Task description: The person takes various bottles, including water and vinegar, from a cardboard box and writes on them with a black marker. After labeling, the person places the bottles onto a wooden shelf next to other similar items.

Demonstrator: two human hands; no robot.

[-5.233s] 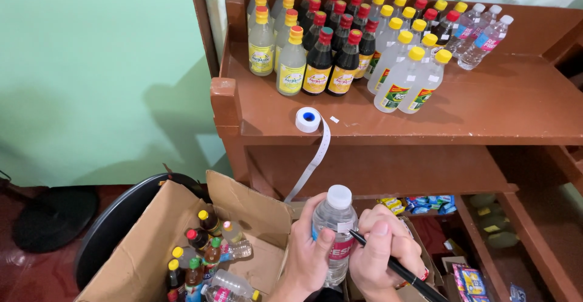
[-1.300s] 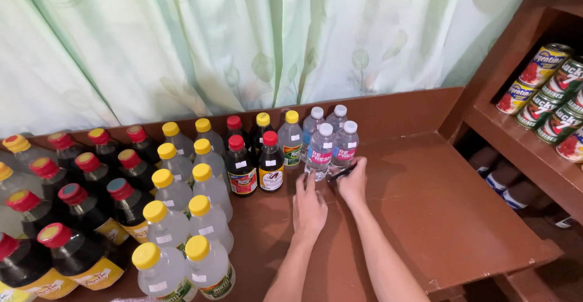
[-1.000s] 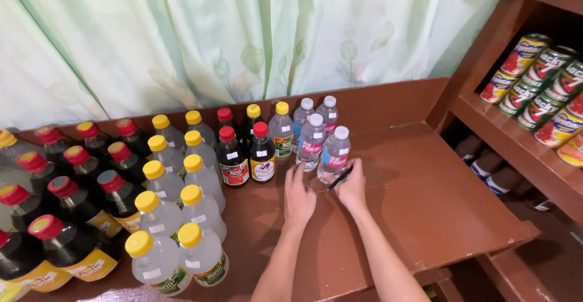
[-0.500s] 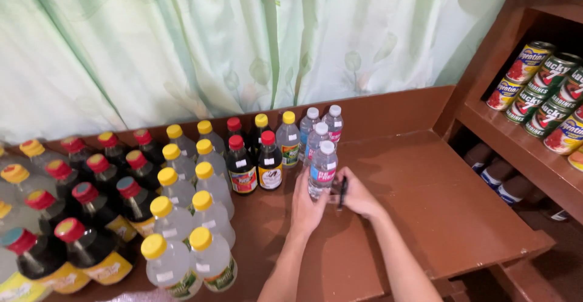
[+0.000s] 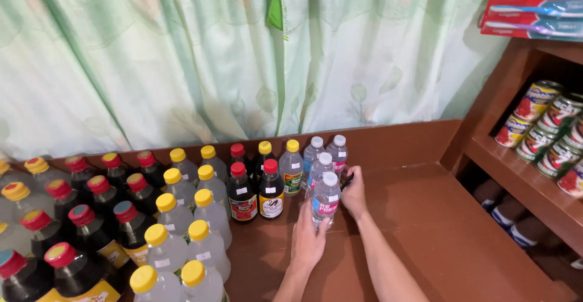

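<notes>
Several small clear water bottles with white caps stand in a short row on the brown wooden shelf (image 5: 425,217). The front water bottle (image 5: 326,197) has a red and blue label. My left hand (image 5: 310,241) cups its lower left side from the front. On the bottle's right, my right hand (image 5: 354,194) holds a black pen (image 5: 347,182) and touches the bottle's side. The other water bottles (image 5: 337,151) stand just behind it, near the shelf's back board.
Dark sauce bottles (image 5: 243,193) with red caps and clear bottles with yellow caps (image 5: 209,226) fill the shelf's left half. Stacked cans (image 5: 534,126) lie in a side shelf at right, with toothbrush packs (image 5: 534,7) above. A green curtain (image 5: 212,59) hangs behind.
The front water bottle has gone from the shelf's open part into line behind the other water bottles, both hands moving with it. My view has tilted upward.
</notes>
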